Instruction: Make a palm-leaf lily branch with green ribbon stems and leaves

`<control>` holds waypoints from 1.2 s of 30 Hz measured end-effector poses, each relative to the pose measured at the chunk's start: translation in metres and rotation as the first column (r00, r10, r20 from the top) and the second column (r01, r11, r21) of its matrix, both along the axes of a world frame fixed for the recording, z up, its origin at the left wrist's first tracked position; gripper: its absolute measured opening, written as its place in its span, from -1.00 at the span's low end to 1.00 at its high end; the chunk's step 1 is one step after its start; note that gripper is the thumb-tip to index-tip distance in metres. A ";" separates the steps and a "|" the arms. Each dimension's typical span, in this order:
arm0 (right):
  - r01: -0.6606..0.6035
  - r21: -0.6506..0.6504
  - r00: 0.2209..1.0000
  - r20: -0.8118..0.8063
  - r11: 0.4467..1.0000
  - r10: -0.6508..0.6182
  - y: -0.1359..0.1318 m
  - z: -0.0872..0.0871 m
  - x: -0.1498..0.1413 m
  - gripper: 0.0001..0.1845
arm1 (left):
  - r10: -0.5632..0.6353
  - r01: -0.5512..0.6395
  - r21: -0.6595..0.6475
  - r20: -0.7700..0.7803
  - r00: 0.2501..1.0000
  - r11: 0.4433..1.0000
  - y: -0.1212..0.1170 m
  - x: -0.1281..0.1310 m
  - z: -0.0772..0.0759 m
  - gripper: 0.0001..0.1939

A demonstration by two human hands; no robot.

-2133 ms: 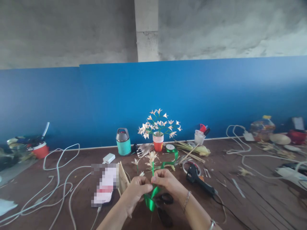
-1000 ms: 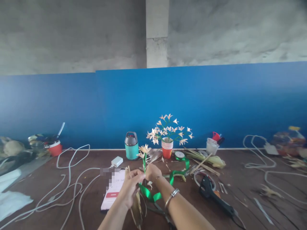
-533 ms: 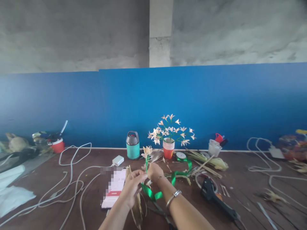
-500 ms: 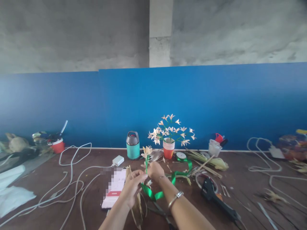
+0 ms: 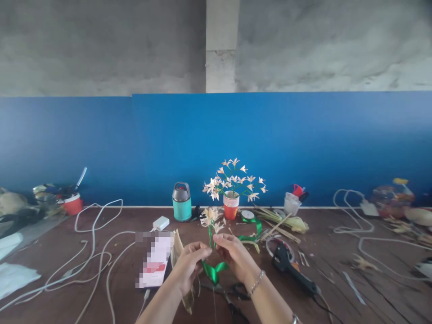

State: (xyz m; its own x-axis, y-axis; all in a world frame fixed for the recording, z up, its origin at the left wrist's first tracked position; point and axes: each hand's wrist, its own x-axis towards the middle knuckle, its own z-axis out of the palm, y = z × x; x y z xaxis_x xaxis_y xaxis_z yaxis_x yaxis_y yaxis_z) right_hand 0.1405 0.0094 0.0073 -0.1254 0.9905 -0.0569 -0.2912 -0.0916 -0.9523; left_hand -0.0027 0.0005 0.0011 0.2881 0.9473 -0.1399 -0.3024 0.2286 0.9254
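Observation:
My left hand [image 5: 193, 266] is closed in a pinch around the lower green stem of a pale artificial flower sprig [image 5: 209, 218], which stands upright above the fingers. My right hand [image 5: 236, 255] pinches at the same sprig from the right, its fingertips on a green stem below a small pale blossom. Glossy green ribbon [image 5: 212, 272] hangs in a loop below and between both hands; whether fingers grip its end is hidden. Beneath it, scissors [image 5: 227, 293] lie on the table, partly covered by my right wrist. Dry husk [image 5: 177, 247] shows beside my left hand.
Red paper cups [image 5: 231, 211] hold more pale flowers. A teal flask [image 5: 182, 208], a ribbon roll [image 5: 248, 215] and dry stalks stand or lie behind the hands. A glue gun [image 5: 293, 271] is at right; a phone [image 5: 155, 261] and white cables [image 5: 101, 252] are at left.
My right hand has turned and come back nearer, its fingers now facing my left hand at the stem. The left hand keeps its pinch. The view has shifted slightly right.

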 end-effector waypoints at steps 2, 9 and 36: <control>0.014 0.007 0.999 -0.032 1.000 -0.014 -0.001 -0.002 0.000 -0.57 | -0.020 0.020 -0.028 0.001 1.000 0.999 -0.001 0.002 -0.002 -0.70; 0.038 0.032 0.997 -0.069 0.999 -0.035 -0.007 -0.002 0.000 -0.55 | -0.016 0.016 -0.056 -0.010 1.000 0.998 -0.004 0.006 0.004 -0.73; -0.280 0.141 0.946 -0.130 0.950 0.298 -0.016 0.001 0.013 -0.81 | -0.132 0.153 -0.125 0.161 0.978 0.980 -0.012 0.004 0.000 -0.78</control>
